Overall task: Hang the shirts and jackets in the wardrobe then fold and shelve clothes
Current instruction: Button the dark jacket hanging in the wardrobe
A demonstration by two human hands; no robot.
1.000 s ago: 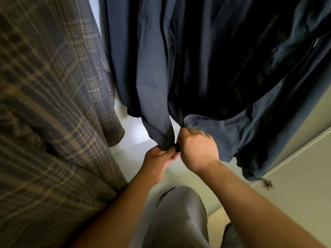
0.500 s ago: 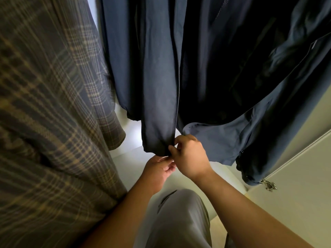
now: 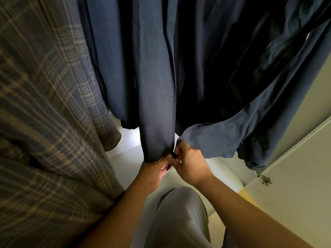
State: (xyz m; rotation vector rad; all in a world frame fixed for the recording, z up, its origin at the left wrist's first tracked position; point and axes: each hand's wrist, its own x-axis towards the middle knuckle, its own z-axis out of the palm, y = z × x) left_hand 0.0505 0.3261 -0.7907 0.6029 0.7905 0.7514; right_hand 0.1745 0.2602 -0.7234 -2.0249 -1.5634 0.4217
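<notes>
Zipper end (image 3: 173,155) mostly hidden between pinching fingers (image 3: 177,161).
Left hand (image 3: 154,170) and right hand (image 3: 190,165) grip jacket (image 3: 155,104) hem, now pulled straighter than before.

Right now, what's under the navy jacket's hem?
The left hand and right hand pinch the zipper end of the navy jacket. Below lies a pale surface; fabric covers the rest.

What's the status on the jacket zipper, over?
Left hand grips the jacket hem, right hand pinches the zipper at the bottom. Jacket hanging, front unzipped. Plaid shirt hangs alongside, not blocking.
</notes>
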